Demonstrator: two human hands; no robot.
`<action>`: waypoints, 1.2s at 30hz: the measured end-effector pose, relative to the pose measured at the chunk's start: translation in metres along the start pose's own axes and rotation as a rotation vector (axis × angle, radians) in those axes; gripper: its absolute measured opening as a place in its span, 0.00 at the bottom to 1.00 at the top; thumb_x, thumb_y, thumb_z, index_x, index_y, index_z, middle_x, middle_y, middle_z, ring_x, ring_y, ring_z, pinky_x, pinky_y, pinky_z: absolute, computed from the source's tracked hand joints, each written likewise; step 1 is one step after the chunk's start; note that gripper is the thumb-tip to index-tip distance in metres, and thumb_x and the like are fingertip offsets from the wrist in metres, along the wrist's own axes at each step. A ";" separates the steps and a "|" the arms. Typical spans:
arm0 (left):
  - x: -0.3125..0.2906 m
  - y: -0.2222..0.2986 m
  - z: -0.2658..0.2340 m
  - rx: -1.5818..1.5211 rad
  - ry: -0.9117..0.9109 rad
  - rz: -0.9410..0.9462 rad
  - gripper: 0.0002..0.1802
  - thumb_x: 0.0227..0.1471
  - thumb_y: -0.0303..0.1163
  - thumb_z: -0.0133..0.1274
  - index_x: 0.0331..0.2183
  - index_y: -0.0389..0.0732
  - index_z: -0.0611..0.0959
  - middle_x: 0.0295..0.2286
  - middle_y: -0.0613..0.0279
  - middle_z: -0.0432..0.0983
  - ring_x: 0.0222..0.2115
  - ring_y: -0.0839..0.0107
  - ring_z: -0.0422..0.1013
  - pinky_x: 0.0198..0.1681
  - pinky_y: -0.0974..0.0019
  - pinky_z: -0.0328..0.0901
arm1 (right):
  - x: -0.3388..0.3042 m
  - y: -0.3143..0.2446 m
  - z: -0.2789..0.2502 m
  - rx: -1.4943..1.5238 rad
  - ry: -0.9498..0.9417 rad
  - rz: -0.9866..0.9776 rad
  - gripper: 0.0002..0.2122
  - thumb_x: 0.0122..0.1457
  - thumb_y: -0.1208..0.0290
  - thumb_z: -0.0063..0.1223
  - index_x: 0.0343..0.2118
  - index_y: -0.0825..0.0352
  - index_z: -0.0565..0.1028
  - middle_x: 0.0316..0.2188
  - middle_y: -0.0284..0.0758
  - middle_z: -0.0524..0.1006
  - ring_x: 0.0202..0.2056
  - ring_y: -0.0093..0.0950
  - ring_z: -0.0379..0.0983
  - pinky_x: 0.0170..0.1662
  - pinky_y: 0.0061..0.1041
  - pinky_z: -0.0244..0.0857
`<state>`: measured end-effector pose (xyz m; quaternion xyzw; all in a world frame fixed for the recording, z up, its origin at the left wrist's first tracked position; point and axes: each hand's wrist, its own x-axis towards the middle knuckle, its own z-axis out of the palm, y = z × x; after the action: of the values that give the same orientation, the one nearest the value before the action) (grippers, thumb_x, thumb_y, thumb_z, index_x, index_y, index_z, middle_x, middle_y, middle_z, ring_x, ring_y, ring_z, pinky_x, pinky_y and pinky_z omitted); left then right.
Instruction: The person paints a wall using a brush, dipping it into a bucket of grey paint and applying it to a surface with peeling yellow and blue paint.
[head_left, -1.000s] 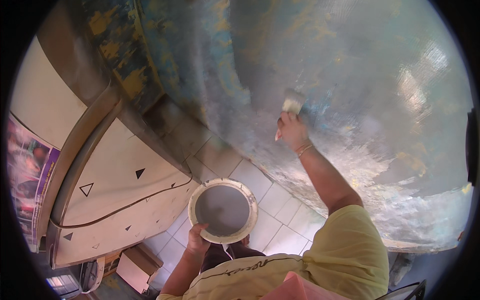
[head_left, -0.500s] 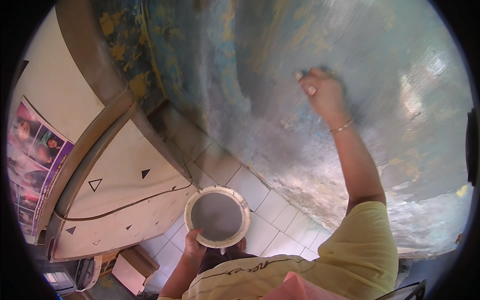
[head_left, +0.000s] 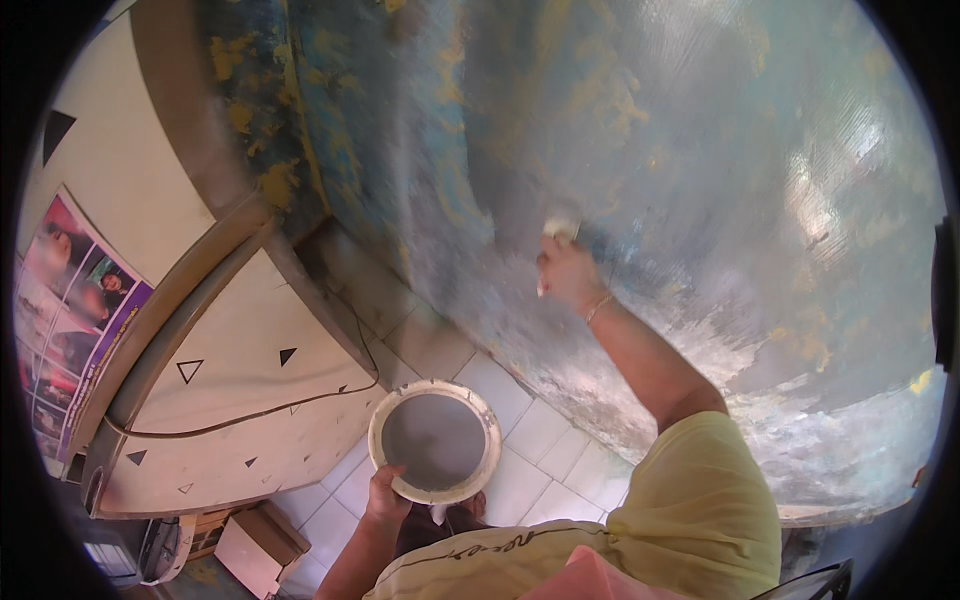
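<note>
My left hand (head_left: 388,494) grips the rim of a round whitish bucket (head_left: 483,477), thumb over the edge, low in front of me. Grey paint (head_left: 434,440) fills part of the bucket. My right hand (head_left: 570,274), with a thin bracelet at the wrist, is closed around a paintbrush (head_left: 562,226). Its pale ferrule shows past my fingers, and the blurred bristles are against the wall (head_left: 720,200). Patchy grey, teal and yellow paint covers that wall, with whiter areas lower down.
On the left stands a cream panel (head_left: 240,370) with small triangles and a brown curved edge; a dark cable (head_left: 250,412) runs across it. A photo poster (head_left: 80,320) hangs at far left. Below lie white floor tiles (head_left: 500,390) and a cardboard box (head_left: 262,540).
My right hand with the paintbrush has swept down and to the left along the wall. My left hand still holds the bucket in nearly the same place.
</note>
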<state>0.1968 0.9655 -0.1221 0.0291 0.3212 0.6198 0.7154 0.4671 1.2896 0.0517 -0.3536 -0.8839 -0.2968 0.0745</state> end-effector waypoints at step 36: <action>0.009 0.054 0.011 0.038 -0.061 -0.275 0.28 0.39 0.30 0.52 0.47 0.37 0.72 0.39 0.55 0.74 0.39 0.58 0.73 0.41 0.58 0.70 | 0.069 0.106 -0.172 0.542 -0.067 0.340 0.04 0.49 0.75 0.53 0.25 0.64 0.80 0.29 0.40 0.78 0.33 0.39 0.74 0.39 0.33 0.67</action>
<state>0.1558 0.9898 -0.0934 0.0171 0.3119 0.5084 0.8025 0.4739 1.2912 0.2653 -0.4729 -0.8611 -0.0219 0.1853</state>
